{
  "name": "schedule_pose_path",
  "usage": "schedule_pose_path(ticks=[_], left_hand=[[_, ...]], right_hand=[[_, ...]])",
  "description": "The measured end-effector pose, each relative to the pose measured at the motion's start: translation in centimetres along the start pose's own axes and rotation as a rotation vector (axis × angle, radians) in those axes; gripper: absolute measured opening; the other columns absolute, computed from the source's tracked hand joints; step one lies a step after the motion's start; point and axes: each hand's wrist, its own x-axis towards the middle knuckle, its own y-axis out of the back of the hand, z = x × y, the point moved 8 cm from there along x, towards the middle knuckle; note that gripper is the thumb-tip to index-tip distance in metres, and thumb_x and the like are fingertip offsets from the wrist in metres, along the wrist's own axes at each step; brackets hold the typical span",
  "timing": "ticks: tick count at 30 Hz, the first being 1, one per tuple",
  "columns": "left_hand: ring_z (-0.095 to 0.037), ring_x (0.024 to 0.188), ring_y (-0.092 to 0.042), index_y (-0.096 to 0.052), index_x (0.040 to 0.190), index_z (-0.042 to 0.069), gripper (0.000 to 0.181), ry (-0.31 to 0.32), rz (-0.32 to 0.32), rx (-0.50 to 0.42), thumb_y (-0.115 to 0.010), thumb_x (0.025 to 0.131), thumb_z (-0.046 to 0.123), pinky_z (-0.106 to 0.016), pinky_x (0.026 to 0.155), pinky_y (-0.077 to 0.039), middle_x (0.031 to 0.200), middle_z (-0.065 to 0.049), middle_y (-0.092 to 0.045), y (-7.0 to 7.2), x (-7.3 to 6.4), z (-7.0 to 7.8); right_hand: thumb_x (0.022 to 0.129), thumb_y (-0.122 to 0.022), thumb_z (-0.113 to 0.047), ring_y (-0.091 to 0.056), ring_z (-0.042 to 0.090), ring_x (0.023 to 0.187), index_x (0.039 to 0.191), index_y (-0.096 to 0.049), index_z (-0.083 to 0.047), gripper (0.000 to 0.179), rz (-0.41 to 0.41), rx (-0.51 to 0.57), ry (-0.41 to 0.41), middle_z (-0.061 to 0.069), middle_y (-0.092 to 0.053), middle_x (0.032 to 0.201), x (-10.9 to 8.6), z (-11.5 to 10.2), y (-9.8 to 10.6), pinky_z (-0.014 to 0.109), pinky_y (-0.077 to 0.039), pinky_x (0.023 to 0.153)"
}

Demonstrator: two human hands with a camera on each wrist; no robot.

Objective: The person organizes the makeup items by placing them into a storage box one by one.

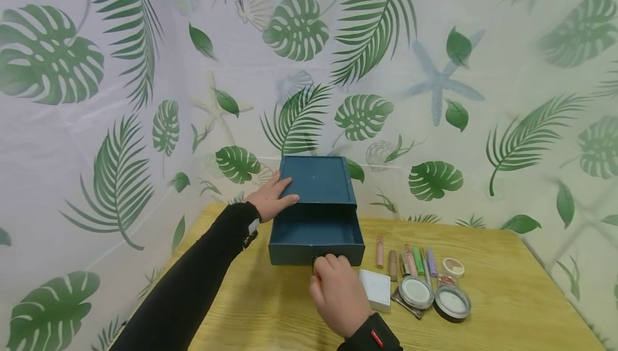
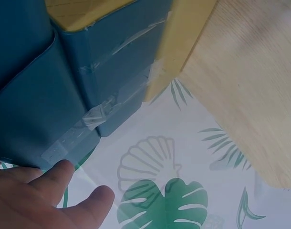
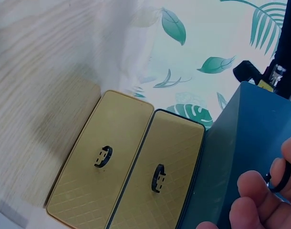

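A blue drawer cabinet [image 1: 316,179] stands on the table with its top drawer [image 1: 316,230] pulled out; the drawer's inside shows bare. My left hand [image 1: 271,196] rests at the cabinet's upper left edge, fingers spread. In the left wrist view its fingers [image 2: 59,179] lie against the blue side, near strips of clear tape [image 2: 98,117]. My right hand [image 1: 338,294] is at the drawer's front, fingers curled round the black handle [image 3: 283,179]. Below that drawer, two gold drawer fronts [image 3: 102,162] with black handles are closed in the right wrist view.
Right of the cabinet on the wooden table [image 1: 502,286] lie a white box [image 1: 376,288], several slim cosmetic tubes [image 1: 417,261] and two round compacts [image 1: 452,302]. A leaf-patterned sheet [image 1: 309,72] hangs close behind the table.
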Motion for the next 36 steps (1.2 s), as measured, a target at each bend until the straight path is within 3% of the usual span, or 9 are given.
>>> schedule_pose_path(ticks=[10,16,20,23,27,32,36], left_hand=[[-0.038,0.153,-0.015,-0.025,0.162,0.009,0.071,0.006,0.009,-0.02,-0.046,0.107,0.049,-0.058,0.123,-0.026,0.168,-0.02,-0.003,0.0,-0.1,-0.3],[-0.037,0.153,-0.015,-0.025,0.163,0.01,0.072,0.014,0.013,-0.016,-0.046,0.106,0.05,-0.057,0.123,-0.026,0.168,-0.019,-0.004,0.2,0.2,-0.3],[-0.037,0.153,-0.016,-0.025,0.162,0.01,0.072,0.011,0.015,-0.014,-0.045,0.106,0.051,-0.056,0.122,-0.028,0.168,-0.019,-0.005,0.1,0.4,-0.4],[-0.037,0.152,-0.016,-0.026,0.162,0.01,0.072,0.005,0.014,-0.015,-0.045,0.106,0.051,-0.056,0.122,-0.028,0.168,-0.019,-0.005,0.1,0.5,-0.3],[-0.038,0.152,-0.016,-0.026,0.162,0.01,0.072,0.002,0.017,-0.016,-0.046,0.106,0.05,-0.057,0.122,-0.028,0.168,-0.019,-0.005,0.2,0.5,-0.1],[-0.037,0.153,-0.016,-0.026,0.162,0.01,0.072,0.004,0.018,-0.016,-0.047,0.106,0.05,-0.056,0.123,-0.027,0.168,-0.019,-0.005,0.1,0.4,-0.3],[-0.037,0.153,-0.016,-0.026,0.162,0.01,0.072,0.003,0.018,-0.022,-0.046,0.106,0.049,-0.056,0.123,-0.027,0.168,-0.019,-0.005,-0.1,0.5,-0.4]], right_hand=[[0.094,-0.061,-0.005,-0.029,0.013,0.067,0.073,-0.039,-0.024,0.036,-0.01,0.048,0.006,-0.008,-0.031,0.07,-0.7,-0.4,0.2,0.031,-0.027,0.064],[0.096,-0.064,-0.008,-0.034,0.013,0.073,0.078,-0.043,-0.024,0.032,-0.011,0.107,0.003,-0.01,-0.039,0.077,-0.9,0.2,0.3,0.03,-0.03,0.066],[0.098,-0.066,-0.012,-0.042,0.01,0.08,0.087,-0.053,-0.026,0.022,-0.042,0.178,-0.008,-0.012,-0.049,0.086,-1.2,1.0,0.3,0.031,-0.041,0.07],[0.099,-0.067,-0.015,-0.054,0.008,0.094,0.101,-0.064,-0.029,0.015,-0.059,0.23,-0.001,-0.015,-0.058,0.1,-1.7,1.7,0.5,0.032,-0.052,0.082],[0.099,-0.068,-0.016,-0.057,0.009,0.115,0.124,-0.067,-0.032,0.03,-0.051,0.252,0.021,-0.016,-0.062,0.123,-2.6,2.6,1.0,0.034,-0.054,0.098],[0.094,-0.071,-0.009,-0.059,0.011,0.116,0.136,-0.064,-0.03,0.048,-0.024,0.251,0.012,-0.014,-0.063,0.128,-3.8,3.9,1.1,0.037,-0.057,0.095],[0.092,-0.072,-0.007,-0.061,0.013,0.115,0.135,-0.066,-0.022,0.046,-0.013,0.247,0.006,-0.011,-0.065,0.127,-4.5,4.8,1.0,0.036,-0.057,0.095]])
